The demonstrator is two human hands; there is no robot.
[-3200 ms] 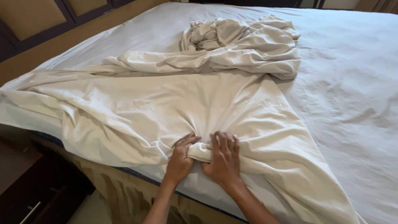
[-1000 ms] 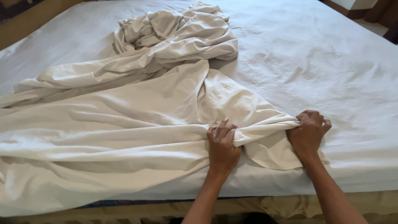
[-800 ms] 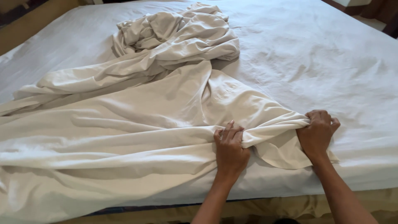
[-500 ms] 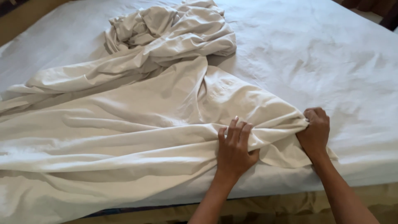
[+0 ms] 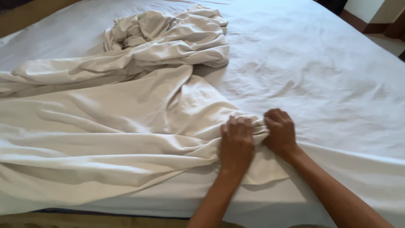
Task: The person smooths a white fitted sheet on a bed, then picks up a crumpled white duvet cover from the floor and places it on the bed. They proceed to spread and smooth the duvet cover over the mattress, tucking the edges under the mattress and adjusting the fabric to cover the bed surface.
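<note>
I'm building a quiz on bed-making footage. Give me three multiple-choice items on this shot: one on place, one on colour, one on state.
1. Where are the two hands? A at the near edge of the bed; B on the far bunched heap; C on the floor.
2. What colour is the loose sheet? A blue; B cream; C red.
3. How is the left hand? A flat and open; B raised off the bed; C closed on cloth.

Answers: 1 A, the left hand and right hand sit at the bed edge. 2 B, the loose sheet is cream. 3 C, its fingers curl into folds.
</note>
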